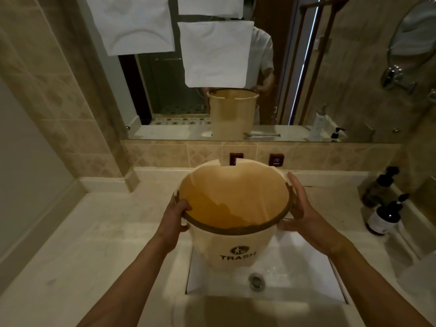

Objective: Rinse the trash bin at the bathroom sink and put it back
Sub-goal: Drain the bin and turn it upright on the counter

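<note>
Cream trash bin (233, 244) sits mid-frame, upright with its long axis vertical, over the sink basin (295, 267) at lower centre, left hand (174, 218) grip clamped on the frame-left rim, right hand (299, 208) flat-fingered against the opposite wall, both equally near.

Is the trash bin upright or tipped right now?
Upright: the trash bin has its mouth facing up and its TRASH label reads right way up, held over the sink between left hand and right hand.
</note>
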The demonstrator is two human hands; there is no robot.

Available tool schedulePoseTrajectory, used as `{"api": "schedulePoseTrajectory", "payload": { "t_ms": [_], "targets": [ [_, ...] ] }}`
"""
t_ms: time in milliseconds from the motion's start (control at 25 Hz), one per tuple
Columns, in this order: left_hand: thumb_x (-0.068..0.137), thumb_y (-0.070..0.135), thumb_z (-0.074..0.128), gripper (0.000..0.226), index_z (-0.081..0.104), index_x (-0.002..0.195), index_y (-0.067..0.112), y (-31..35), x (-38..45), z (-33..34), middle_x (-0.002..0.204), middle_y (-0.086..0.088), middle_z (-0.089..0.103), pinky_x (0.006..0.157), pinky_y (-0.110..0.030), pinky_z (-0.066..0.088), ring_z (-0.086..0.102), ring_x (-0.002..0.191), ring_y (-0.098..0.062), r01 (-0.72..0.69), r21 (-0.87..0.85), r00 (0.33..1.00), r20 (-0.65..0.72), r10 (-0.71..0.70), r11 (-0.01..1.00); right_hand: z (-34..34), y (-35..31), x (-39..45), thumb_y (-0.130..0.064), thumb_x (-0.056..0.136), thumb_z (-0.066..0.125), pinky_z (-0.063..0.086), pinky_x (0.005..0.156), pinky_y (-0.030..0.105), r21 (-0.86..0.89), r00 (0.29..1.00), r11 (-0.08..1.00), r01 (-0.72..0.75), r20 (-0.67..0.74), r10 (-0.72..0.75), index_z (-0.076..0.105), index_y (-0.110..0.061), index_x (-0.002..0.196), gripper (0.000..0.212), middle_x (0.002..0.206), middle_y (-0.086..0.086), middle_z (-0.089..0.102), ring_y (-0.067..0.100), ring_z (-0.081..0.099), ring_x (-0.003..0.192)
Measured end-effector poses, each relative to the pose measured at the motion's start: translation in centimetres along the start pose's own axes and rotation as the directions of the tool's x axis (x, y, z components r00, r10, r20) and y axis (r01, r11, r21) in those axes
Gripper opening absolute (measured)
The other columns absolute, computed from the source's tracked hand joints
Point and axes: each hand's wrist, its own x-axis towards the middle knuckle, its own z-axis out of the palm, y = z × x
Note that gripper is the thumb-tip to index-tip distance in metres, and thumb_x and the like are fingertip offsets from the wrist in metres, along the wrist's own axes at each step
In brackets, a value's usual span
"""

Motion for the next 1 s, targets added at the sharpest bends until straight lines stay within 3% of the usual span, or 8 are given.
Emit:
{"api": "schedulePoseTrajectory", "payload": {
  "t_ms": [120, 240, 360, 480, 560, 840, 1000],
  "targets": [
    [0.05, 0.041, 0.057, 0.06, 0.054, 0.11, 0.036, 0.7, -0.3, -0.1, 0.112, -0.007, 0.058, 0.082, -0.053, 0.046, 0.052, 0.107, -0.039, -0.115, 0.006, 0.993, -0.013, 0.115, 0.993, 0.4, -1.0, 0.4, -0.024, 0.072, 0.071, 0.055, 0.078, 0.036, 0.19, 0.996, 0.981, 0.047, -0.083, -0.031, 0.014, -0.06, 0.141, 0.097, 0.135, -0.02, 0.039, 0.012, 0.05, 0.117],
    [0.053, 0.037, 0.056, 0.064, 0.054, 0.118, 0.035, 2.0, -0.5, -0.1, 0.113, -0.006, 0.061, 0.082, -0.049, 0.048, 0.056, 0.104, -0.032, -0.254, 0.005, 0.967, -0.012, 0.254, 0.967, 0.8, -2.3, 1.0, -0.009, 0.084, 0.062, 0.059, 0.071, 0.033, 0.134, 0.981, 0.983, 0.124, -0.168, -0.101, 0.027, -0.049, 0.143, 0.08, 0.131, -0.013, 0.048, 0.02, 0.055, 0.113],
    [0.053, 0.034, 0.057, 0.062, 0.057, 0.115, 0.031, 3.9, -0.7, -0.6, 0.103, 0.0, 0.065, 0.076, -0.045, 0.047, 0.057, 0.096, -0.029, -0.342, 0.011, 0.939, -0.03, 0.342, 0.94, 1.3, -3.5, 1.4, -0.001, 0.085, 0.057, 0.058, 0.071, 0.03, 0.103, 0.975, 0.984, 0.148, -0.181, -0.128, 0.033, -0.047, 0.141, 0.077, 0.128, -0.01, 0.052, 0.022, 0.058, 0.11],
    [0.053, 0.029, 0.058, 0.052, 0.063, 0.103, 0.039, 5.3, -1.0, -1.2, 0.086, 0.015, 0.067, 0.072, -0.038, 0.044, 0.055, 0.089, -0.023, -0.394, 0.006, 0.918, -0.046, 0.394, 0.919, 1.8, -4.3, 1.7, 0.007, 0.084, 0.055, 0.058, 0.068, 0.029, 0.08, 0.964, 0.976, 0.202, -0.19, -0.184, 0.035, -0.046, 0.139, 0.08, 0.12, -0.012, 0.056, 0.013, 0.065, 0.1],
    [0.055, 0.027, 0.057, 0.047, 0.066, 0.096, 0.048, 5.8, -1.2, -1.5, 0.088, 0.013, 0.066, 0.074, -0.041, 0.045, 0.056, 0.09, -0.023, -0.447, -0.002, 0.894, -0.039, 0.446, 0.895, 2.0, -4.9, 2.0, 0.011, 0.083, 0.054, 0.058, 0.067, 0.027, 0.04, 0.954, 0.968, 0.248, -0.183, -0.237, 0.034, -0.045, 0.139, 0.081, 0.116, -0.018, 0.058, 0.004, 0.065, 0.098],
    [0.058, 0.026, 0.058, 0.045, 0.062, 0.102, 0.019, 6.9, -0.6, -2.2, 0.082, -0.001, 0.063, 0.069, -0.041, 0.045, 0.055, 0.082, -0.031, -0.51, -0.011, 0.859, -0.04, 0.51, 0.86, 2.0, -6.5, 2.8, -0.002, 0.076, 0.068, 0.05, 0.097, 0.049, -0.037, 0.914, 0.929, 0.369, -0.164, -0.37, 0.031, -0.051, 0.14, 0.089, 0.136, -0.018, 0.047, 0.009, 0.051, 0.123],
    [0.057, 0.024, 0.058, 0.053, 0.061, 0.109, 0.023, 7.3, -0.1, -1.9, 0.09, 0.002, 0.067, 0.074, -0.046, 0.049, 0.059, 0.09, -0.027, -0.524, -0.024, 0.851, -0.034, 0.523, 0.851, 1.7, -6.7, 3.0, -0.006, 0.07, 0.07, 0.045, 0.099, 0.059, -0.051, 0.899, 0.915, 0.4, -0.173, -0.402, 0.027, -0.046, 0.143, 0.094, 0.145, -0.011, 0.04, 0.018, 0.043, 0.131]
  ]
}}
